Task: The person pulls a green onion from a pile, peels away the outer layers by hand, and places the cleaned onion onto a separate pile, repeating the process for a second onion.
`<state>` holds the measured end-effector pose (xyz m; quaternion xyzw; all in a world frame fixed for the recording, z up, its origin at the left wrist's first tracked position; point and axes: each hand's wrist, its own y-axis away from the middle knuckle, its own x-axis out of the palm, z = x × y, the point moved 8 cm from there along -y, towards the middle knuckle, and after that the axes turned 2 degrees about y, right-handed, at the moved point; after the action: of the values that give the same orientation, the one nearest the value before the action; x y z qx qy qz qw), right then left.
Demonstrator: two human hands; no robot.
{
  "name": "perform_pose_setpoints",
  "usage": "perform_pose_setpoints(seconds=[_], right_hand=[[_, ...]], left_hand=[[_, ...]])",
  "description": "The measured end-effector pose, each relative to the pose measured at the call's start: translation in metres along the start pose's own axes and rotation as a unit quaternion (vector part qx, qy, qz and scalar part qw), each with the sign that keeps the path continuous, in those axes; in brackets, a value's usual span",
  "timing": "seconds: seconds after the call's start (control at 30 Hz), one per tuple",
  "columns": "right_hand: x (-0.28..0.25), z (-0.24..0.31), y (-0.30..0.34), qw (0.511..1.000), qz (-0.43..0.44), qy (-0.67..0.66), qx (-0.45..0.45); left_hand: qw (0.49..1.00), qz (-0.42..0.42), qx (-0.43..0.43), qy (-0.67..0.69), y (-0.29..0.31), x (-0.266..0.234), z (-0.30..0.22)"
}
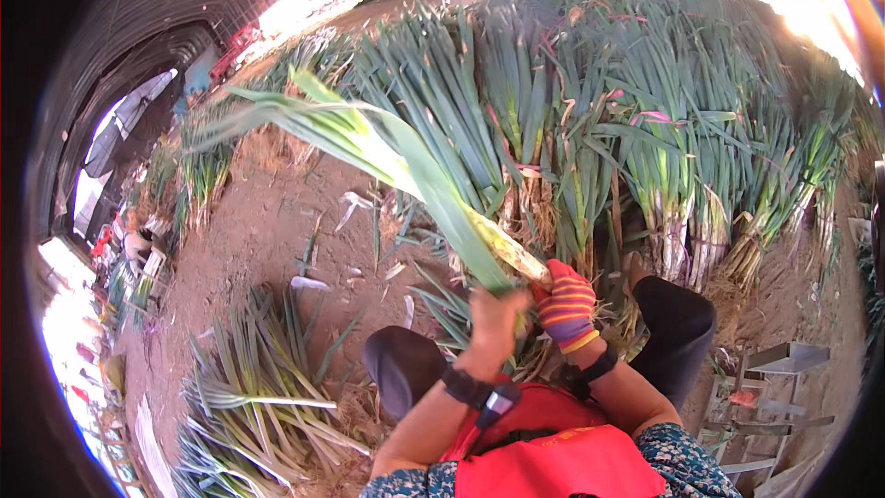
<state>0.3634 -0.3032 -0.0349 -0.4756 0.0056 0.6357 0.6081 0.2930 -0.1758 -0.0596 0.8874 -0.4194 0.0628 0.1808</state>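
Note:
A long leek [505,247] slants up and left in front of me, its pale root end toward me and its green leaves blurred at the far tip. My right hand [566,306], in a striped pink, orange and purple glove, is closed round the root end. One broad green leaf [450,226] bends away from the stalk down to my left hand [498,321]. That hand is bare, smeared by motion, with its fingers closed on the leaf's lower end. Loose green leaves [444,306] lie on the ground between my knees.
Tied leek bundles [668,175] stand upright in a dense row ahead and to the right. A loose heap of leeks [263,397] lies at lower left on the brown dirt ground [230,258]. A metal stool or rack [770,397] stands at lower right.

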Motion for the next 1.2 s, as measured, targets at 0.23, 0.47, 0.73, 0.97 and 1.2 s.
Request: perform_pose_setpoints(seconds=[0.23, 0.47, 0.73, 0.97, 1.2], right_hand=[[-0.005, -0.033, -0.012, 0.991, 0.128, -0.034, 0.016], [0.026, -0.056, 0.015, 0.953, 0.264, -0.119, -0.093], [-0.018, -0.02, -0.063, 0.959, -0.025, 0.227, -0.168], [0.001, 0.135, -0.016, 0.935, 0.021, -0.034, -0.353], [0.017, 0.151, 0.007, 0.876, 0.017, 0.09, -0.473]], left_hand=[[0.905, 0.231, 0.033, -0.356, 0.022, -0.039, 0.056], [0.967, 0.167, 0.134, 0.135, -0.004, -0.053, -0.101], [0.965, -0.031, 0.138, 0.222, -0.006, -0.107, -0.081], [0.953, -0.094, 0.115, 0.265, 0.014, -0.104, -0.068], [0.952, -0.131, 0.083, 0.263, 0.03, -0.107, -0.055]])
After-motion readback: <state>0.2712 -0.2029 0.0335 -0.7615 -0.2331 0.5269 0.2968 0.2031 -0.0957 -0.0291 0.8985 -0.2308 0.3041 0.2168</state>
